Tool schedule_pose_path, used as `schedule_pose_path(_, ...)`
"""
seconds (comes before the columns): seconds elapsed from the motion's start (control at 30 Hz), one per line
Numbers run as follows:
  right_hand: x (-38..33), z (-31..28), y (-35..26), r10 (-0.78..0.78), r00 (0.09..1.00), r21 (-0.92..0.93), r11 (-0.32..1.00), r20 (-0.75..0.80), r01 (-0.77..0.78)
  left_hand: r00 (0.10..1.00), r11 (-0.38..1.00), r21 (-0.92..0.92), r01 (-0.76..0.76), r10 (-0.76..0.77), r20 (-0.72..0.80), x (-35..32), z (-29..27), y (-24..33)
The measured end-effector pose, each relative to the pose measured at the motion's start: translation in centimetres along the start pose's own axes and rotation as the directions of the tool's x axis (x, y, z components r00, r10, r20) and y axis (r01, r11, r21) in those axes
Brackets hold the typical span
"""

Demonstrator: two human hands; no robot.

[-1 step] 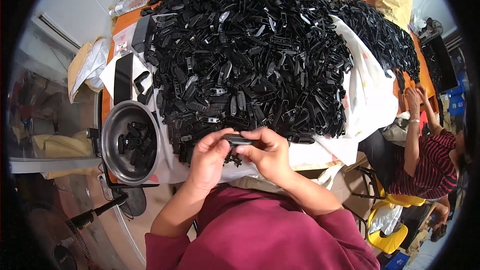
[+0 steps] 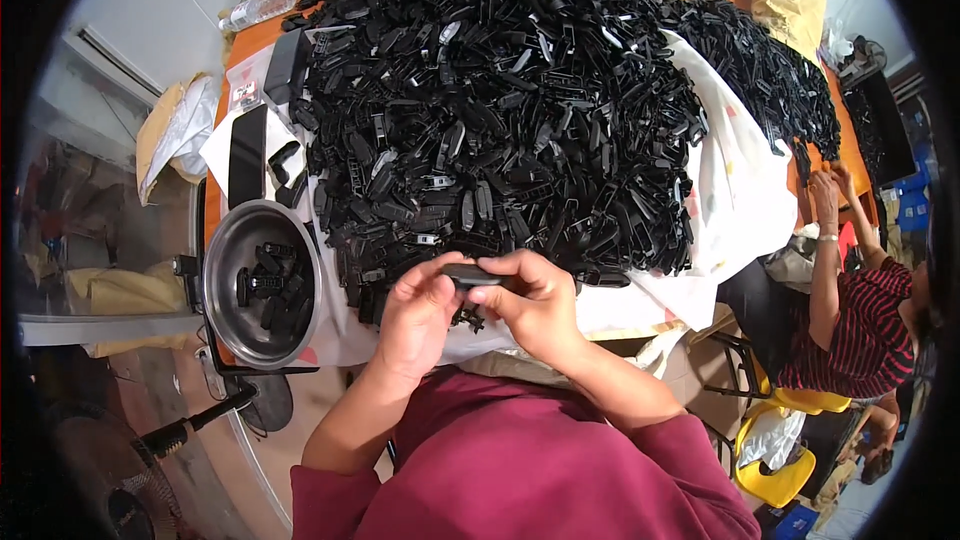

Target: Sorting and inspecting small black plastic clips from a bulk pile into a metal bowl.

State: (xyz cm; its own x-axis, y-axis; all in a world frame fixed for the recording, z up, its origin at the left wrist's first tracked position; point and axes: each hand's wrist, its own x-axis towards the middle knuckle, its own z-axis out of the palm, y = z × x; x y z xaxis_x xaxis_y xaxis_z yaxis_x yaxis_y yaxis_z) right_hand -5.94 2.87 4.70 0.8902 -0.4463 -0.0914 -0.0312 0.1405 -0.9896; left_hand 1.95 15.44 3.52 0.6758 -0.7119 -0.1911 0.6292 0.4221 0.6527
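Observation:
Between my two hands, just over the near edge of the heap, is a small elongated black plastic part (image 2: 472, 276) with a smooth rounded face. My left hand (image 2: 412, 318) pinches its left end between thumb and fingers. On the other end the thumb and index finger of my right hand (image 2: 535, 302) are closed. Behind them a large pile of similar black plastic parts (image 2: 490, 140) spreads over the table, a few with shiny metal pieces. To the left stands a round steel bowl (image 2: 311, 310) with several black parts inside.
Left of the pile lie a dark phone-like slab (image 2: 247, 155) and a dark grey box (image 2: 287, 67); a plastic bottle (image 2: 262, 8) lies farther back. White cloth (image 2: 735, 190) drapes at right. A co-worker in a striped shirt (image 2: 860, 325) handles parts at a second heap (image 2: 765, 65).
The black part has turned slightly in my fingers, showing more of its smooth face. My hands have barely moved, and the co-worker's hands have shifted a little.

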Motion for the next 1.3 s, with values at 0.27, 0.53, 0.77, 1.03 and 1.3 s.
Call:
schedule_pose_path(0.27,5.2,-6.9,-4.5,-0.259,0.964,-0.995,0.070,0.051,0.071,0.880,0.538,0.819,-0.200,0.466,-0.091,-0.1,-2.3,2.5)
schedule_pose_path(0.53,5.4,-6.5,-4.9,-0.256,0.963,-0.917,0.399,-0.088,0.023,0.958,-0.417,0.909,-0.009,0.257,0.128,0.0,0.5,0.2)
schedule_pose_path(0.77,2.8,-4.8,-3.1,-0.030,0.984,0.069,0.997,-0.176,0.043,0.953,-0.619,0.786,-0.004,0.235,0.190,-0.5,0.4,-0.3)
schedule_pose_path(1.03,0.2,-1.6,-1.9,0.045,0.999,0.193,0.980,-0.001,-0.044,0.984,0.635,0.772,0.020,0.126,-0.129,-0.5,1.1,2.6)
schedule_pose_path(1.3,0.4,-0.8,-2.4,-0.385,0.922,-0.263,0.886,0.040,0.382,0.955,0.828,0.499,-0.256,0.298,-0.004,0.9,2.0,1.6)
